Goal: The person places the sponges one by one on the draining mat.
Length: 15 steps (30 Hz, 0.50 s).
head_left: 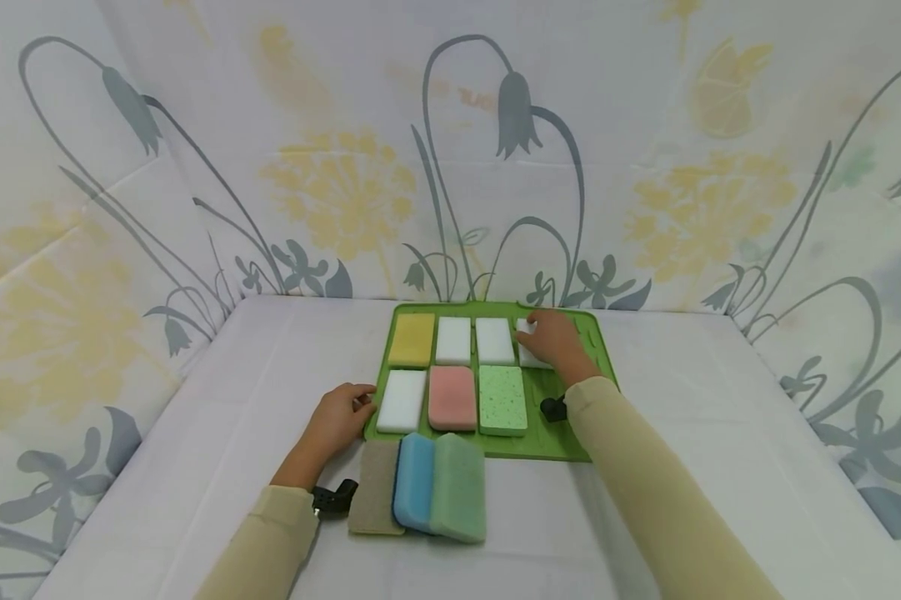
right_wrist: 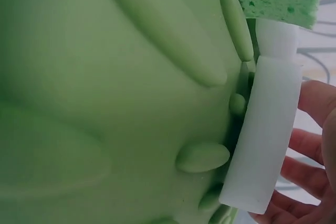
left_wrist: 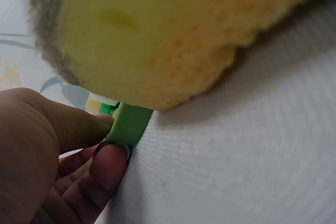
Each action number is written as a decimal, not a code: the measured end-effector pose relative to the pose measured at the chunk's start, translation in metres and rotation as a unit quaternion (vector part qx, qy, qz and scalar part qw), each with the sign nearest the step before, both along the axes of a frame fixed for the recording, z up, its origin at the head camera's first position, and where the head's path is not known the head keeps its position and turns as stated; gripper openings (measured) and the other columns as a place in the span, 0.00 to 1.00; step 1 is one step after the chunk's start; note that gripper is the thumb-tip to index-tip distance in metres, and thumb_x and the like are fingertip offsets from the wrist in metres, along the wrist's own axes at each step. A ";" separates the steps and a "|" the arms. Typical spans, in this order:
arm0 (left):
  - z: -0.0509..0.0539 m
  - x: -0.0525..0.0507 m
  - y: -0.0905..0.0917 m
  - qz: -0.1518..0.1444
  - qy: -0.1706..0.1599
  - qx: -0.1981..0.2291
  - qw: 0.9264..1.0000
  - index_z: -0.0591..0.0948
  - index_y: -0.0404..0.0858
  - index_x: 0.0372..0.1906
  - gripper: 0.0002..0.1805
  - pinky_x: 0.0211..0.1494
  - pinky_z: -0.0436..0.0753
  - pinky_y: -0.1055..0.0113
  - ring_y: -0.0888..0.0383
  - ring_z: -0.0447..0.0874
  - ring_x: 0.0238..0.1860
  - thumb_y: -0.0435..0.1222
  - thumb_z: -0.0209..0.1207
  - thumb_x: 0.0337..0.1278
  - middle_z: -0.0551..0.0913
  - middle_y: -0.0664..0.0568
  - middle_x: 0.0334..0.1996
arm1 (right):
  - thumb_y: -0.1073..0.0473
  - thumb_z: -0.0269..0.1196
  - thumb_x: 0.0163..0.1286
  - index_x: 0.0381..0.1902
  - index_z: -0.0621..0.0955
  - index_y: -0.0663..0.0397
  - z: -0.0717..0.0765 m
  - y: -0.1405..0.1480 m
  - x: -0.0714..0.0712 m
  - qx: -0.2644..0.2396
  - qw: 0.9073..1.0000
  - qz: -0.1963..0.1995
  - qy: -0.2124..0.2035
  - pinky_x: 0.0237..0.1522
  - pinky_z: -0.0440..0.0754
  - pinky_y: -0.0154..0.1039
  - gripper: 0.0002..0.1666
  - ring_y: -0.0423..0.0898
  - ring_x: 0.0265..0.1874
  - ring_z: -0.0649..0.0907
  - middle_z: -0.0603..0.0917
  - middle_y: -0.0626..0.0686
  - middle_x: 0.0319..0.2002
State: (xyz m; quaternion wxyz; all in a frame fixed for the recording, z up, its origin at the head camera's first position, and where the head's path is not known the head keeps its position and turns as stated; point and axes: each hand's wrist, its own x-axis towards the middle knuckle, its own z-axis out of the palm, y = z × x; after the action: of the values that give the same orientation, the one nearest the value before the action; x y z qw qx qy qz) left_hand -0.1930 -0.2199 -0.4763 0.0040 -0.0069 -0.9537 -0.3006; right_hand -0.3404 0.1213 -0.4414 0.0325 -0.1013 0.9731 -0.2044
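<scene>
A green tray (head_left: pixel 558 446) with raised ribs lies on the table, bearing two rows of sponges. My left hand (head_left: pixel 339 421) pinches its left edge between thumb and fingers; the left wrist view shows the thumb (left_wrist: pixel 86 129) on that green edge. At the back right of the tray, my right hand (head_left: pixel 558 340) holds a white sponge (head_left: pixel 527 354) that lies on the ribs, partly hidden by the fingers. In the right wrist view, the fingers (right_wrist: pixel 304 177) reach around the far side of this white block. A speckled green sponge (head_left: pixel 503 402) sits in front of it.
Also on the tray are a yellow sponge (head_left: pixel 412 340), a pink sponge (head_left: pixel 453 398) and more white ones (head_left: pixel 402 402). Before the tray, a grey-brown sponge (head_left: pixel 376 492), a blue sponge (head_left: pixel 416 483) and a green sponge (head_left: pixel 459 492) lean together. Patterned cloth hangs behind.
</scene>
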 end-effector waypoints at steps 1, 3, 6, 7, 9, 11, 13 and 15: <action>0.000 0.000 0.000 -0.001 0.001 0.000 1.000 0.79 0.34 0.58 0.20 0.42 0.81 0.60 0.53 0.82 0.41 0.36 0.58 0.64 0.82 0.46 0.41 | 0.45 0.58 0.71 0.62 0.75 0.62 0.000 0.000 0.000 0.003 1.000 -0.001 0.004 0.57 0.75 0.55 0.31 0.61 0.56 0.78 0.78 0.63 0.59; 0.000 0.000 0.001 -0.002 0.001 0.001 1.000 0.79 0.34 0.58 0.20 0.42 0.81 0.60 0.53 0.82 0.42 0.36 0.58 0.64 0.82 0.46 0.41 | 0.45 0.58 0.70 0.62 0.75 0.62 -0.001 0.001 0.001 0.006 1.000 -0.001 0.009 0.58 0.75 0.55 0.31 0.61 0.56 0.78 0.78 0.63 0.59; 0.000 0.000 0.002 -0.004 0.000 0.000 1.000 0.79 0.34 0.59 0.20 0.42 0.81 0.60 0.53 0.82 0.42 0.36 0.58 0.64 0.82 0.46 0.41 | 0.45 0.58 0.70 0.63 0.74 0.63 0.000 0.003 0.002 0.004 1.000 0.001 0.003 0.59 0.74 0.56 0.32 0.61 0.58 0.77 0.77 0.63 0.61; 0.000 0.000 0.001 -0.003 0.000 0.000 1.000 0.79 0.34 0.59 0.20 0.41 0.81 0.60 0.53 0.82 0.42 0.36 0.58 0.64 0.82 0.46 0.41 | 0.45 0.57 0.71 0.63 0.74 0.63 0.001 0.003 0.002 0.004 1.000 0.003 0.000 0.60 0.73 0.56 0.32 0.62 0.59 0.77 0.76 0.64 0.61; 0.000 0.000 0.001 -0.002 0.000 -0.002 1.000 0.79 0.33 0.59 0.20 0.41 0.81 0.60 0.53 0.82 0.42 0.36 0.58 0.64 0.82 0.46 0.41 | 0.44 0.56 0.72 0.64 0.73 0.63 0.002 0.004 0.003 0.004 1.000 0.007 -0.006 0.61 0.72 0.56 0.33 0.62 0.60 0.75 0.75 0.64 0.62; 0.001 0.000 0.001 -0.001 0.000 -0.005 1.000 0.79 0.33 0.59 0.20 0.41 0.81 0.60 0.53 0.82 0.42 0.36 0.58 0.64 0.82 0.46 0.41 | 0.44 0.55 0.72 0.65 0.72 0.62 0.004 0.005 0.003 0.004 1.000 0.011 -0.011 0.62 0.72 0.57 0.33 0.62 0.61 0.75 0.74 0.64 0.63; 0.001 0.000 0.001 -0.001 0.000 -0.006 1.000 0.79 0.33 0.59 0.20 0.41 0.81 0.60 0.53 0.82 0.41 0.36 0.58 0.64 0.82 0.46 0.42 | 0.43 0.54 0.73 0.65 0.72 0.61 0.005 0.006 0.004 0.010 1.000 0.014 -0.012 0.62 0.72 0.57 0.33 0.62 0.61 0.74 0.74 0.63 0.64; 0.001 0.001 0.000 -0.002 -0.001 -0.006 1.000 0.79 0.33 0.59 0.20 0.41 0.81 0.60 0.53 0.82 0.41 0.36 0.58 0.64 0.82 0.45 0.42 | 0.42 0.54 0.73 0.65 0.72 0.60 0.007 0.006 0.006 0.014 1.000 0.015 -0.012 0.62 0.71 0.57 0.33 0.62 0.62 0.73 0.72 0.63 0.65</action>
State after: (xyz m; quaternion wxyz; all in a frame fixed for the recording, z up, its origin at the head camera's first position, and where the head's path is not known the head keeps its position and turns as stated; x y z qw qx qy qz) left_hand -0.1924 -0.2198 -0.4749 0.0026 -0.0085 -0.9556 -0.2945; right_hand -0.3339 0.1274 -0.4341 0.0490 -0.1130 0.9737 -0.1915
